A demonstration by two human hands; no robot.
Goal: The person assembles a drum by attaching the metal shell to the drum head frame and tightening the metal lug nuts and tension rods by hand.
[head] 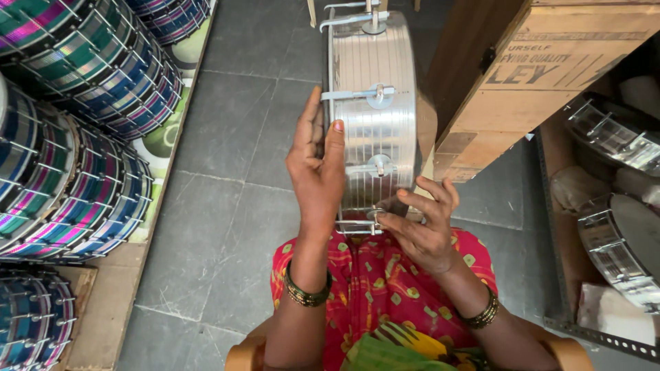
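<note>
A shiny ribbed metal drum shell (375,117) stands on its edge on my lap, with silver tension hooks and round lugs along its side. My left hand (316,168) lies flat against the drum's left face, its fingers straight up along the rim and the thumb on the shell. My right hand (423,227) is at the drum's lower right, its fingertips pinched on a small lug fitting (375,216) near the bottom hook. Both wrists wear dark beaded bangles.
Stacks of blue, pink and teal drums (69,137) fill the left side. A large cardboard box (522,75) leans at the upper right. More silver drums (619,233) sit on a rack at the right. Grey stone floor (227,137) lies ahead.
</note>
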